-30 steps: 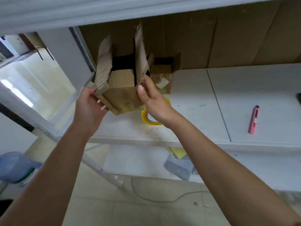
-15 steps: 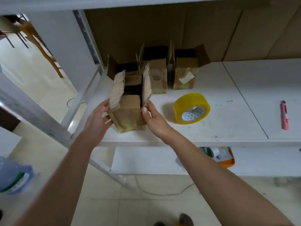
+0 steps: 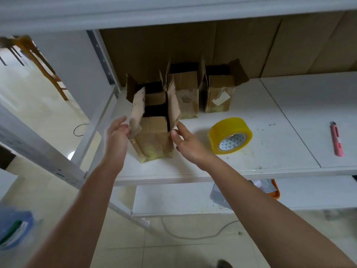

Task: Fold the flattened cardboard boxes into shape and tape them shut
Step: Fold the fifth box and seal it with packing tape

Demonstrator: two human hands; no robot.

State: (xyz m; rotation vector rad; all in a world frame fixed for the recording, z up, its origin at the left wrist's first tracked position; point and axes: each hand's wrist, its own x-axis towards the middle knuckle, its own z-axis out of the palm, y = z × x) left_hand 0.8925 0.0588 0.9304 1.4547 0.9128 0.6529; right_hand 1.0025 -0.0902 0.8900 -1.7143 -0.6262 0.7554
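A small brown cardboard box with its top flaps standing open [image 3: 154, 140] is set upright on the white shelf board [image 3: 260, 117], near the front edge at the left end. The left hand [image 3: 116, 136] is placed against the box's left side – its fingers are nearly straight and loosely spread, and the fingertips are seen at the torn left flap [image 3: 137, 111]; no curled grip is made out there. The right hand [image 3: 186, 141] is held at the box's right side, fingers extended and relaxed, the thumb close to the lower edge of the right flap [image 3: 173, 105]. Whether the thumb actually touches the cardboard cannot be told. Nothing is grasped by either hand.

Three further small brown cardboard boxes are noted behind, all with flaps up: one directly behind the front box [image 3: 154, 97], one with a round printed mark on its face [image 3: 186, 93], and one bearing a torn pale label [image 3: 220, 93]. A roll of yellow packing tape [image 3: 229, 138] lies on the shelf to the right of the front box, apart from it. A pink utility knife [image 3: 337, 139] lies further right – well apart from the tape. Large flat brown cardboard sheets [image 3: 231, 47] are stood against the back of the shelf.
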